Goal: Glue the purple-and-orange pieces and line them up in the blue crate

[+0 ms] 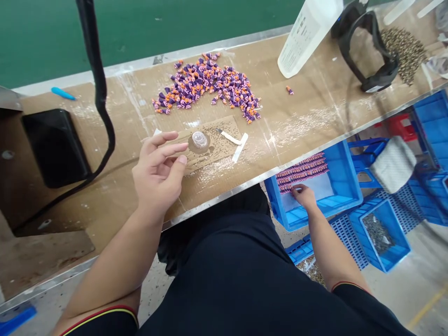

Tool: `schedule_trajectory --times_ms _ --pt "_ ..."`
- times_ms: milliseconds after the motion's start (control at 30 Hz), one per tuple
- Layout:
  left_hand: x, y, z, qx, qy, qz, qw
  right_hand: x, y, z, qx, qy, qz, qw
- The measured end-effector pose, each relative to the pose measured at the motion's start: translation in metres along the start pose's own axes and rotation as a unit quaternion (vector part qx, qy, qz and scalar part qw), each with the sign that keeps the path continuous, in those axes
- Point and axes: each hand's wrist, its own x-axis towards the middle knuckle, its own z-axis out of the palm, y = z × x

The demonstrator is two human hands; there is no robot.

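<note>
My left hand (pixel 161 170) hovers over the bench with its fingers apart, holding nothing. Close to its fingertips, a small clear round dish (pixel 199 139) sits on a speckled cardboard piece (pixel 220 157). A thin tool with a white handle (pixel 230 137) and a dark tip lies on that cardboard, its end by a white strip (pixel 240 147). Down to the right, my right hand (pixel 304 195) reaches into a blue bin (pixel 345 182). Its fingertips are pinched at the near row of small purple-and-orange pieces (pixel 301 171); anything between them is hidden.
Behind the cardboard spreads a heap of small purple-and-orange figures (pixel 210 81); one loose figure (pixel 290 90) lies apart. A white bottle (pixel 308 39), a black strapped frame (pixel 371 56), a phone (pixel 56 147) and a blue tool (pixel 63 93) are on the bench. A black cable (pixel 101 93) hangs at left.
</note>
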Motion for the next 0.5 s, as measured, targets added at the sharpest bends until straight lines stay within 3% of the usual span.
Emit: schedule_trajectory --times_ms 500 --pt "-0.0014 0.0001 0.0013 -0.001 -0.005 -0.025 1.0 0.0 -0.0038 0.0003 -0.006 0.025 0.016 1.0"
